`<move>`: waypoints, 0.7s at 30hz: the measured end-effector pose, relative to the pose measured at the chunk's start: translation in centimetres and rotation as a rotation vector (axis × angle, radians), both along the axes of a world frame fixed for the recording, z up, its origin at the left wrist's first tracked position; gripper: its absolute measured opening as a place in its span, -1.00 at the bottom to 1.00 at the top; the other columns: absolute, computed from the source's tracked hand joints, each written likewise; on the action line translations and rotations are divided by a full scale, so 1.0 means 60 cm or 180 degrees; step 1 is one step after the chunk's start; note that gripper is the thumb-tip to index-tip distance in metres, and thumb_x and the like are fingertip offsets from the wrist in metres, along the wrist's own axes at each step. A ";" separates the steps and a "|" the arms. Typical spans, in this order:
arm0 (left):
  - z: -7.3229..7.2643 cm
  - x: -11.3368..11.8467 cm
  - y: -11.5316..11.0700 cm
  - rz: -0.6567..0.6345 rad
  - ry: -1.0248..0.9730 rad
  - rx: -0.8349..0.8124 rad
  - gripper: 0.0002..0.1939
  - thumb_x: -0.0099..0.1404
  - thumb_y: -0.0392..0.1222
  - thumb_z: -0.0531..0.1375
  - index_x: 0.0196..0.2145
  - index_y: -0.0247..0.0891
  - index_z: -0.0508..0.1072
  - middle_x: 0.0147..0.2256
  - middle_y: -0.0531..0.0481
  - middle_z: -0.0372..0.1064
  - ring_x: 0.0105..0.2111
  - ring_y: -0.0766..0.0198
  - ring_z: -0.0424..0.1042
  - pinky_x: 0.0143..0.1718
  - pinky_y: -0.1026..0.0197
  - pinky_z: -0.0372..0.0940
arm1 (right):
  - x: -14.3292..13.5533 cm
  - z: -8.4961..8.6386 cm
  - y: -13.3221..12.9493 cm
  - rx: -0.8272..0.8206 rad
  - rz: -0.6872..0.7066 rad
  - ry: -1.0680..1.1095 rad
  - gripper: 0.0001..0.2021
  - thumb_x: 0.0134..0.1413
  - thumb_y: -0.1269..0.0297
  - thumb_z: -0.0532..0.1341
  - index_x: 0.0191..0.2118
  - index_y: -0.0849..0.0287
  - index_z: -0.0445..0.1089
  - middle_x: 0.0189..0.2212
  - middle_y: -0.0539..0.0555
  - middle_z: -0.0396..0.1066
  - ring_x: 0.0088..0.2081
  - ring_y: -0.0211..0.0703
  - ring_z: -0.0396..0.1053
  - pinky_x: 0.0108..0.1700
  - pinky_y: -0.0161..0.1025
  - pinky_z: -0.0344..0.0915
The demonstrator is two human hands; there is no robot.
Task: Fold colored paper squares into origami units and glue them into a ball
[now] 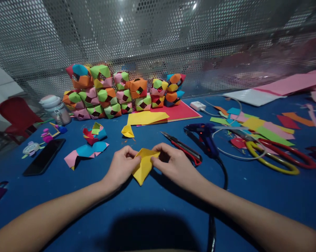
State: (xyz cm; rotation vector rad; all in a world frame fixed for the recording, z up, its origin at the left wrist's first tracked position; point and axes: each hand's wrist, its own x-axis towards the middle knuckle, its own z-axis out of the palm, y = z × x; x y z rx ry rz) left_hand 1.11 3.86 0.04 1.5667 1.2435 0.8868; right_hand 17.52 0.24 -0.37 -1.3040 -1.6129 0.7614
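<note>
A folded piece of yellow paper (pixel 143 166) is held up between both hands over the blue table (pixel 147 218). My left hand (pixel 123 164) pinches its left edge between thumb and fingers. On the opposite edge, my right hand (pixel 172 161) grips the paper the same way. One corner of the sheet points down toward me, and creases run across its face. Just beyond lies a smaller folded yellow paper piece (pixel 127 131). To the left are joined blue and pink folded papers (pixel 88 151), with a red, blue and green folded piece (pixel 95 133) behind them.
Stacked colourful paper cubes (pixel 106 96) line the mesh panel (pixel 158 45). Right of my hands lie a box cutter (pixel 184 148), a glue gun (pixel 206 136) with a trailing black cord, and large scissors (pixel 273 157) among paper scraps. A phone (pixel 44 157) lies at left.
</note>
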 end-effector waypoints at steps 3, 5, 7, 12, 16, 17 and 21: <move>-0.008 0.005 -0.007 0.0132 -0.0185 0.0108 -0.88 0.06 -0.23 0.19 -0.50 -0.30 0.29 -0.52 0.13 0.27 -0.52 0.43 0.24 -0.50 0.39 0.16 | -0.009 -0.005 0.003 -0.0154 -0.0055 0.0331 -0.87 -0.01 0.27 0.14 -0.32 0.18 0.27 -0.53 -0.06 0.27 -0.49 -0.28 0.24 -0.46 -0.34 0.19; -0.009 0.009 -0.012 0.0254 -0.0299 0.0147 -0.88 0.06 -0.25 0.19 -0.51 -0.30 0.27 -0.52 0.14 0.26 -0.53 0.45 0.23 -0.51 0.40 0.15 | -0.012 -0.007 0.004 -0.0142 -0.0053 0.0338 -0.89 -0.01 0.27 0.14 -0.35 0.19 0.26 -0.52 -0.05 0.27 -0.49 -0.28 0.23 -0.45 -0.33 0.19; -0.008 0.014 -0.017 0.0304 -0.0437 0.0015 -0.88 0.05 -0.28 0.18 -0.50 -0.29 0.25 -0.55 0.17 0.22 -0.57 0.47 0.20 -0.55 0.41 0.12 | -0.013 -0.009 0.005 0.0039 -0.0089 0.0135 -0.95 0.00 0.33 0.12 -0.41 0.18 0.25 -0.53 -0.05 0.26 -0.49 -0.29 0.21 -0.45 -0.33 0.16; -0.002 0.022 -0.029 0.0121 -0.0909 -0.0409 -0.85 0.01 -0.37 0.15 -0.41 -0.28 0.26 -0.51 0.18 0.26 -0.54 0.45 0.27 -0.52 0.41 0.18 | -0.009 -0.015 0.007 0.0695 -0.0131 -0.0308 -0.96 0.03 0.42 0.10 -0.40 0.19 0.27 -0.45 -0.01 0.31 -0.41 -0.26 0.24 -0.36 -0.32 0.17; -0.004 0.022 -0.032 0.0033 -0.0926 -0.0561 -0.90 0.01 -0.39 0.14 -0.44 -0.31 0.30 -0.53 0.16 0.24 -0.53 0.43 0.27 -0.50 0.40 0.19 | -0.007 -0.017 0.007 0.0734 -0.0011 -0.0178 -0.97 0.06 0.38 0.12 -0.33 0.18 0.29 -0.40 0.01 0.35 -0.37 -0.25 0.28 -0.32 -0.31 0.21; -0.006 0.021 -0.031 0.0031 -0.0908 -0.0588 -0.91 0.01 -0.38 0.14 -0.45 -0.31 0.30 -0.53 0.16 0.24 -0.53 0.43 0.27 -0.50 0.39 0.19 | -0.006 -0.018 0.007 0.0725 0.0010 -0.0128 -0.96 0.06 0.39 0.12 -0.33 0.18 0.29 -0.40 0.01 0.35 -0.37 -0.25 0.29 -0.31 -0.32 0.22; -0.014 0.018 -0.029 0.0021 -0.0867 -0.0610 -0.90 0.01 -0.35 0.15 -0.42 -0.33 0.33 -0.48 0.11 0.28 -0.48 0.39 0.29 -0.45 0.36 0.21 | -0.003 -0.020 0.008 0.0907 0.0081 -0.0083 -0.90 0.01 0.50 0.09 -0.39 0.16 0.27 -0.43 -0.01 0.32 -0.36 -0.25 0.29 -0.30 -0.32 0.22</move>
